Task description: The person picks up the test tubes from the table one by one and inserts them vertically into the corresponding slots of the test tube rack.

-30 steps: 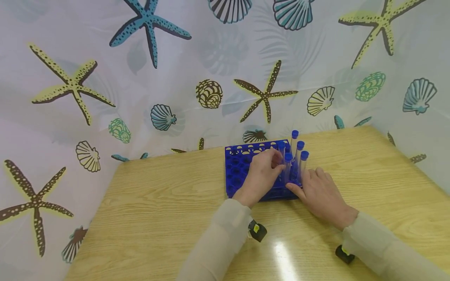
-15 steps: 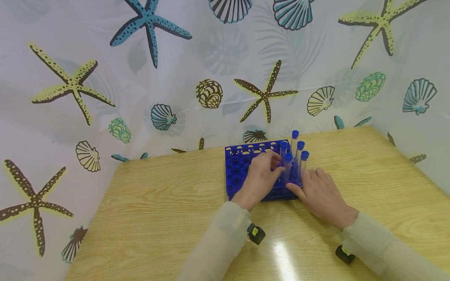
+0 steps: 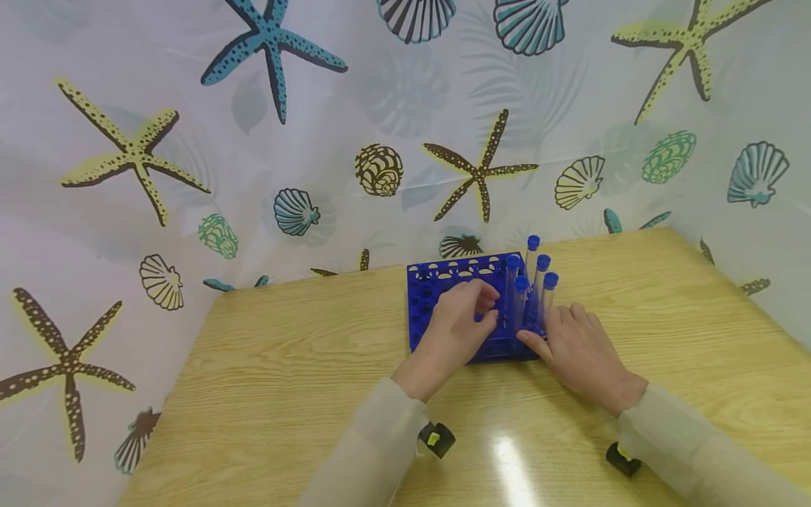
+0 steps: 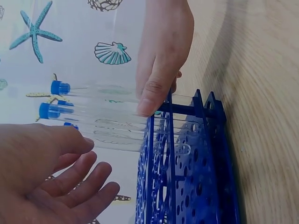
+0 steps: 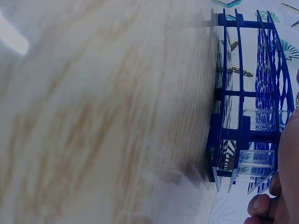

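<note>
A blue test tube rack (image 3: 431, 303) stands on the table. Several clear test tubes with blue caps stand upright in its right end; one near-side tube (image 3: 519, 306) is plain in the head view, and another capped tube (image 4: 93, 112) shows in the left wrist view. My left hand (image 3: 457, 320) hovers over the rack, left of the tubes. Its fingers are loosely bent, with a gap to the thumb and nothing held. My right hand (image 3: 583, 355) holds the rack's right end, thumb at the front corner and fingers along the side, partly hidden.
The wooden table (image 3: 304, 394) stretches to both sides of the rack. Behind it hangs a white cloth (image 3: 355, 91) printed with starfish and shells, close to the rack's back. Both wrists carry small black devices.
My left hand has let go of a capped tube in the rack and drawn back leftward, toward me. That tube now stands slightly farther right. My right hand stays in place.
</note>
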Demonstrator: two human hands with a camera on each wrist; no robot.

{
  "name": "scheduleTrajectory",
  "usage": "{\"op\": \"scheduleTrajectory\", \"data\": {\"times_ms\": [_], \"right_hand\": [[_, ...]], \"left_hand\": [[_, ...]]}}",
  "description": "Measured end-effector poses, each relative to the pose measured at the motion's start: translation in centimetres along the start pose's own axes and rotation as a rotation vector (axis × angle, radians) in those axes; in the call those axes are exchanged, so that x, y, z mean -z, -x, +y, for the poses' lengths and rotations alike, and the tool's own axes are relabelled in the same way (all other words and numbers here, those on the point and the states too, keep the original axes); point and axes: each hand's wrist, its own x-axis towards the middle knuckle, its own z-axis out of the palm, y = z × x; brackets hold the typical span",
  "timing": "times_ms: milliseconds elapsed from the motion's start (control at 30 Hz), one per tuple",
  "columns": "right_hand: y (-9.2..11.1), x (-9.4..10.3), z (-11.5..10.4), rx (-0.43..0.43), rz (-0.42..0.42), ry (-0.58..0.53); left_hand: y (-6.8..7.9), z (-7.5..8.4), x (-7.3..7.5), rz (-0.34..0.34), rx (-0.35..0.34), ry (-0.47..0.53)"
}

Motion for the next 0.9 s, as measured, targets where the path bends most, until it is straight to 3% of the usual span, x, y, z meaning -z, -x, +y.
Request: {"op": "scheduleTrajectory", "data": {"times_ms": [300, 600, 900], "right_hand": [[0.0, 0.0, 0.0, 0.009, 0.018, 0.003], [-0.1, 0.0, 0.0, 0.008, 0.008, -0.01], [0.0, -0.1, 0.2, 0.014, 0.017, -0.007]], "left_hand": [[2.1, -0.1, 1.6, -0.011, -0.051, 0.021], [4.4, -0.9, 3.0, -0.015, 0.018, 0.066], [6.9, -1.8, 3.6, -0.112, 0.114, 0.143]]}}
